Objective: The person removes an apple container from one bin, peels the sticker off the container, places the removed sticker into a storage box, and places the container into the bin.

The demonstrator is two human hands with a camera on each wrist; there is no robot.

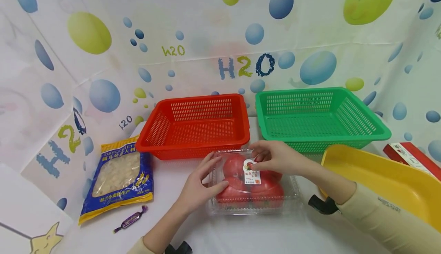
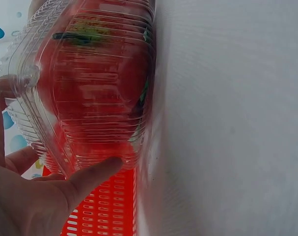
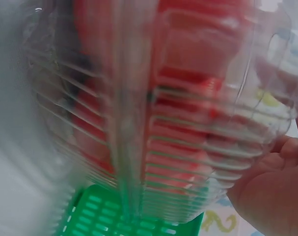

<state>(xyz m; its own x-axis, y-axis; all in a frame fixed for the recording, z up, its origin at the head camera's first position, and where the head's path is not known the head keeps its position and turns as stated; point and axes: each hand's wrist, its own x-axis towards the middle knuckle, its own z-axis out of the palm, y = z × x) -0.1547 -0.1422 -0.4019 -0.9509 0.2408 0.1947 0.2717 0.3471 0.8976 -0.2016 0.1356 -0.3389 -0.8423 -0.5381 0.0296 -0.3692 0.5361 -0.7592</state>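
Observation:
A clear plastic clamshell box of tomatoes [image 1: 237, 200] lies on the white table, a white label [image 1: 252, 176] stuck on its lid. My left hand [image 1: 198, 189] grips the box's left side, thumb towards the front and fingers towards the far corner. In the left wrist view, the thumb [image 2: 97, 176] lies along the ribbed plastic. Over the far right part of the lid, my right hand [image 1: 275, 156] has its fingers curled at the lid, with the thumb by the label. The right wrist view shows the ribbed box [image 3: 183, 142] close up, blurred, and part of the right hand [image 3: 276, 187].
Behind the box stand a red basket [image 1: 200, 145] and a green basket [image 1: 320, 136]. A yellow tray [image 1: 375, 181] sits at the right, near a red box [image 1: 418, 158]. On the left lie a blue-and-yellow pasta bag [image 1: 118, 175] and a purple wrapped candy [image 1: 131, 219].

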